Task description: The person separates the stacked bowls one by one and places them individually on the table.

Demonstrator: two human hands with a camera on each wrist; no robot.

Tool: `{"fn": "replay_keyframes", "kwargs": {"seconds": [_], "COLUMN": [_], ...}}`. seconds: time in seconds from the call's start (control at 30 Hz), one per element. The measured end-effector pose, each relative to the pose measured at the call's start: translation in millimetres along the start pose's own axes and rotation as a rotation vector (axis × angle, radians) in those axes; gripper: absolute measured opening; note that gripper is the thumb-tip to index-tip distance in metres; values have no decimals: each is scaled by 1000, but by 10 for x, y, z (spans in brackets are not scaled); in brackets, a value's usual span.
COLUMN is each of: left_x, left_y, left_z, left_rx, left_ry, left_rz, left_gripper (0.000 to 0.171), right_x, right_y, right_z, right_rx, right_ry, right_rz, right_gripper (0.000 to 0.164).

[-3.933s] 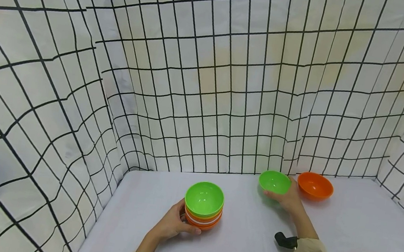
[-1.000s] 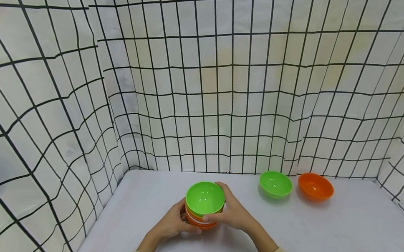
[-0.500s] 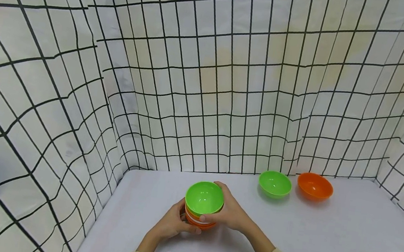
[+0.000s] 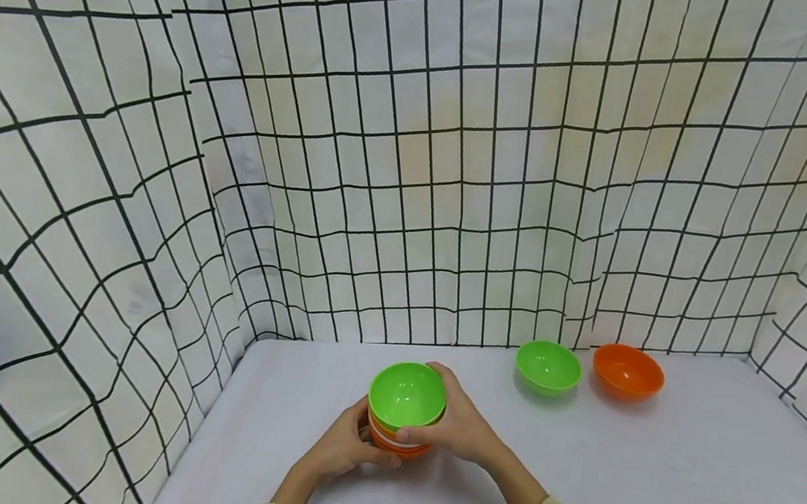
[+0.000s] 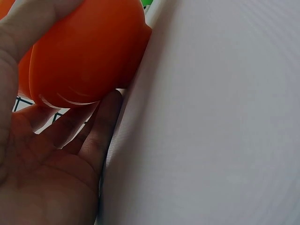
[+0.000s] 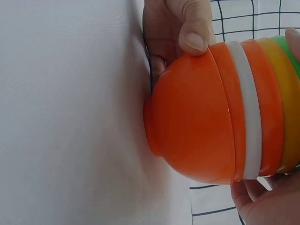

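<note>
A stack of nested bowls stands on the white table between both hands. A green bowl [image 4: 407, 395] is on top. Below it the right wrist view shows a yellow bowl [image 6: 288, 108], an orange one, a white bowl [image 6: 249, 112] and orange at the bottom [image 6: 192, 122]. My left hand [image 4: 340, 444] holds the stack low on the left, thumb in front on the bottom orange bowl. Opposite, my right hand [image 4: 465, 429] grips the upper stack, its thumb at the front and fingers behind the green rim. The palms hide parts of the sides.
Farther back on the right, a single green bowl [image 4: 548, 369] and an orange bowl [image 4: 627, 373] stand side by side on the white tabletop [image 4: 647, 484]. A white wall with black grid lines [image 4: 409, 202] rises behind the table and along both sides.
The right hand has let go of the separate green bowl at the back and come left to grip the stack. The left hand has stayed there. Over the last second hardly anything moved.
</note>
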State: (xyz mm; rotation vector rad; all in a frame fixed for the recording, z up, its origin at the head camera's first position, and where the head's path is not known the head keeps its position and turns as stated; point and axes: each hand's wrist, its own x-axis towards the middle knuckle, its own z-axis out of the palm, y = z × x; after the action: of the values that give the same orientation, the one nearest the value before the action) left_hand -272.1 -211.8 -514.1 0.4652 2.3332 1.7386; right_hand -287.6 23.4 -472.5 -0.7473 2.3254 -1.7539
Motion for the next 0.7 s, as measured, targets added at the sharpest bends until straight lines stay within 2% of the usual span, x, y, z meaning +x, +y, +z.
{"fn": "replay_keyframes", "kwargs": {"seconds": [0.23,0.7], "left_x": [3,-4], "left_y": [-1,-13], "left_z": [-7,-1], "left_rx": [-8,15], "left_ry": [3,13], "left_rz": [-19,-11], "left_gripper": [101,103], "right_x": [3,-15], "right_y": [-5,-76], "right_z": [1,-51], "right_rx": [-7,-23], "right_ry": [10,48], "right_rz": [-18,-32], "right_gripper": [105,108]}}
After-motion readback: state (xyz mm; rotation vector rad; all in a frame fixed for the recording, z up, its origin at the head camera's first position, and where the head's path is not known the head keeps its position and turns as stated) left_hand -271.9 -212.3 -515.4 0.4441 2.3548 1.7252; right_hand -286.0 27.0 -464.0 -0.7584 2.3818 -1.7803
